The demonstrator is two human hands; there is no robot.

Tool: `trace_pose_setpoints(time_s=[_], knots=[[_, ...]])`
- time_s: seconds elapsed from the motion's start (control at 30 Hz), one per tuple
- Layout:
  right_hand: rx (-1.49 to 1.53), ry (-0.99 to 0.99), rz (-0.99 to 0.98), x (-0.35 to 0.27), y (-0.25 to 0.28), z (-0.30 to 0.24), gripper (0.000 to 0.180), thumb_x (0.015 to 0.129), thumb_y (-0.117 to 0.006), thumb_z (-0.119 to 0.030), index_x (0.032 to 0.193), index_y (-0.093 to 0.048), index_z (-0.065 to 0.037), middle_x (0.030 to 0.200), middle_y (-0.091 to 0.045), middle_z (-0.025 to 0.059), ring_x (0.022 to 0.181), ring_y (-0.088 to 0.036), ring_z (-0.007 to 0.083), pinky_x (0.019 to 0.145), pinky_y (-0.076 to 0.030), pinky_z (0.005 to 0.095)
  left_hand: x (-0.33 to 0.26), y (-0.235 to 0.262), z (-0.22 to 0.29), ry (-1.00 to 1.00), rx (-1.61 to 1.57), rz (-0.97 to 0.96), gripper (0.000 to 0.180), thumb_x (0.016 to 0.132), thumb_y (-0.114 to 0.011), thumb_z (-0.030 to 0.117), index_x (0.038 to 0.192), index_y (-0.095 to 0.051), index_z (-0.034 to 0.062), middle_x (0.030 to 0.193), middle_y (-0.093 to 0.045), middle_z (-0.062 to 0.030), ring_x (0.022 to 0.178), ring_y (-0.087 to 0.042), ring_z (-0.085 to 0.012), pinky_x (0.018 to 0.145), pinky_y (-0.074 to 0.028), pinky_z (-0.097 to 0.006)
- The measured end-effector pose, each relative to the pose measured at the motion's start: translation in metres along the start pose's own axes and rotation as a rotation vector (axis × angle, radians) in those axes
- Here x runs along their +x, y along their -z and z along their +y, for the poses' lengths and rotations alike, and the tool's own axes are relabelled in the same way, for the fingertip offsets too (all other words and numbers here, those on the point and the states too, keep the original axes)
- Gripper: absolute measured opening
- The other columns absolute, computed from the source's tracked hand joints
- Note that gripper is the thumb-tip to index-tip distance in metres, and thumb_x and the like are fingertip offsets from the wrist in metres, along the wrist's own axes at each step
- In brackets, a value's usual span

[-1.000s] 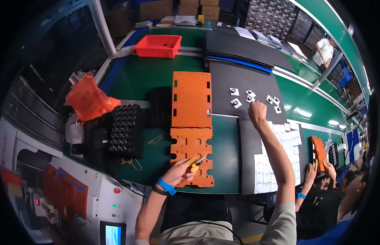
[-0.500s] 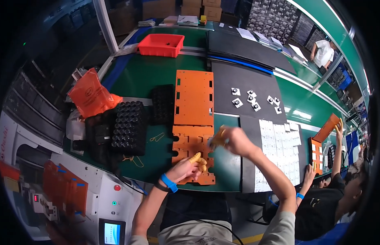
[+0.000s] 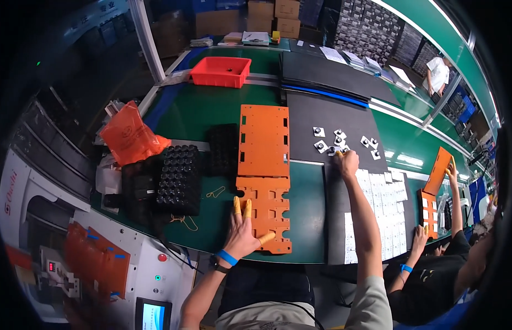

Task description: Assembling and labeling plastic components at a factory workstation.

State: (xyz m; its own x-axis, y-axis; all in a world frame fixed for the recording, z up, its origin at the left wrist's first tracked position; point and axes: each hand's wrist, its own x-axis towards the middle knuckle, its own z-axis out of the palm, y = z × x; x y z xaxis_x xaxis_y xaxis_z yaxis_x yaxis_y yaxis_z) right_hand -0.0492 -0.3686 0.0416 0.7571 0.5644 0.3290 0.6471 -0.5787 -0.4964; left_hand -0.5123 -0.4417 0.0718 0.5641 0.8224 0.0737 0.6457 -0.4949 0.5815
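My left hand (image 3: 243, 235) rests with its fingers spread, in yellow finger cots, on the left side and lower part of an orange slotted fixture plate (image 3: 264, 206). Its hinged-looking orange cover (image 3: 264, 140) lies flat beyond it. To the right, my right hand (image 3: 349, 163) is closed at the fingertips on a small white square board with a black round part (image 3: 332, 150), down at the black mat. Several similar boards (image 3: 320, 146) lie scattered around it. The fingertips partly hide the gripped board's near edge.
White sheets of small boards (image 3: 374, 214) lie right of the fixture. A black block of round lens-like parts (image 3: 178, 179), an orange bag (image 3: 129, 135) and a rubber band (image 3: 214, 192) are left. A red bin (image 3: 220, 71) stands far back. A co-worker's hand (image 3: 420, 239) is at another orange fixture (image 3: 429, 212).
My right hand has moved from above the fixture to the scattered boards, where one more board now lies at its fingertips. My left hand has shifted left and spread flat on the fixture.
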Motion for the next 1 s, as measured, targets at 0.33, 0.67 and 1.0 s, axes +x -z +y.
trace_pose_setpoints(time_s=[0.33,0.67,1.0], knots=[[0.394,0.036,-0.184,-0.144,0.14,-0.027,0.034,0.093,-0.067,-0.032,0.087,-0.069,0.001,0.065,-0.065,0.0169,0.064,-0.066,0.0352,0.061,-0.049,0.0422,-0.014,0.02,0.005,-0.205,0.051,-0.104,0.135,0.058,-0.09,0.051,0.154,-0.014,-0.0054,0.159,-0.002,-0.0349,0.147,-0.006,-0.053,0.118,-0.021,-0.056],[-0.172,0.322,-0.271,-0.276,0.172,0.039,0.091,0.088,-0.066,-0.051,0.147,-0.033,0.01,0.155,-0.031,0.0255,0.149,-0.02,0.0409,0.118,-0.019,0.0571,0.01,-0.008,0.031,-0.289,-0.022,-0.043,0.133,0.06,-0.091,0.045,0.155,-0.011,-0.0044,0.16,-0.005,-0.0331,0.147,-0.006,-0.0526,0.119,-0.02,-0.056],[-0.152,0.332,-0.196,-0.271,0.129,0.016,0.08,0.095,-0.054,-0.051,0.142,-0.039,0.012,0.153,-0.035,0.0264,0.148,-0.023,0.0399,0.12,-0.019,0.0517,0.001,0.0,0.026,-0.342,-0.185,0.111,0.112,0.079,-0.079,0.046,0.155,-0.012,-0.0017,0.161,-0.016,-0.0249,0.149,-0.017,-0.0409,0.121,-0.013,-0.054]])
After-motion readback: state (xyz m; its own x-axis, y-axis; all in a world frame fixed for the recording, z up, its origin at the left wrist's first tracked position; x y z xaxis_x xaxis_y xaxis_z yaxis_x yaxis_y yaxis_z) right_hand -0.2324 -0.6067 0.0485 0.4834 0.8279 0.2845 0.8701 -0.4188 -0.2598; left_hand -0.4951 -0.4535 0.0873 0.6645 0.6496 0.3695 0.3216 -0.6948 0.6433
